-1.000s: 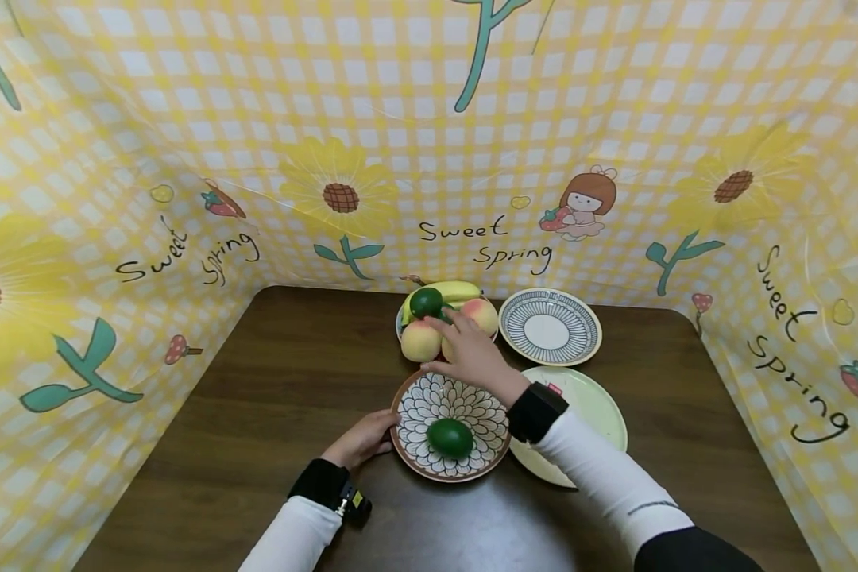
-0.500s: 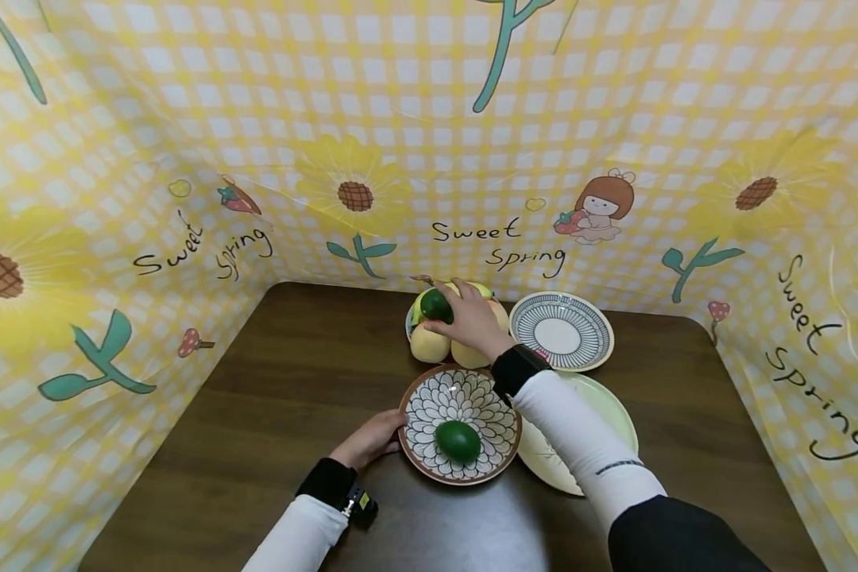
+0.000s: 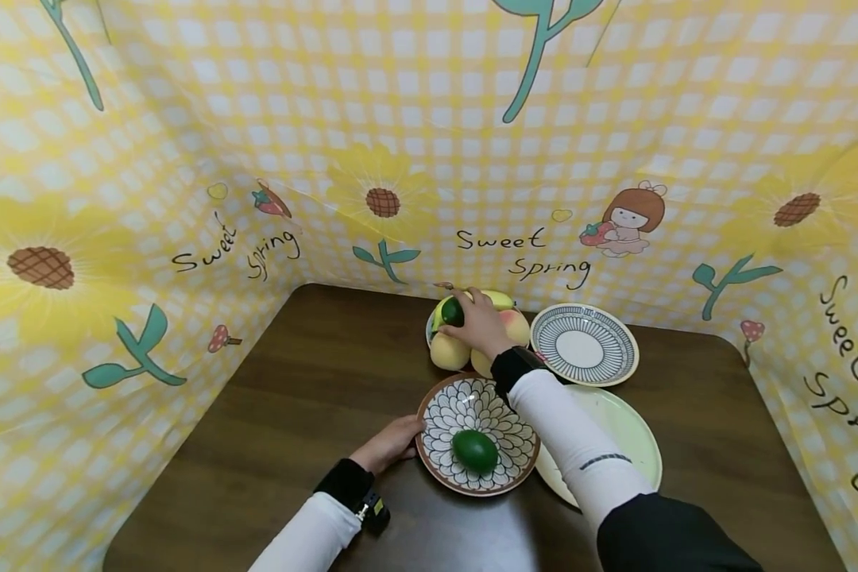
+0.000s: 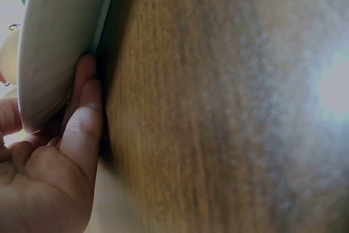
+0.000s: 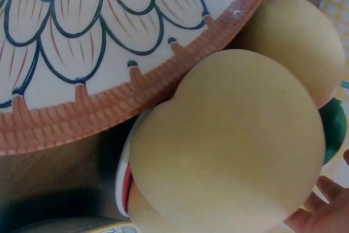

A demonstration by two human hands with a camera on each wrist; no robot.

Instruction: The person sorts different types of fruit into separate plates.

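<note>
Yellow gingham sheeting with sunflowers is wrapping three sides of the dark wooden table. You're curling your right hand over the green avocado atop the fruit pile by the far edge, fingers wrapping it, probably since it's sitting loose on the peaches. Your left hand is pressing its fingers together against the petal-patterned bowl, likely steadying it; another avocado is lying inside.
</note>
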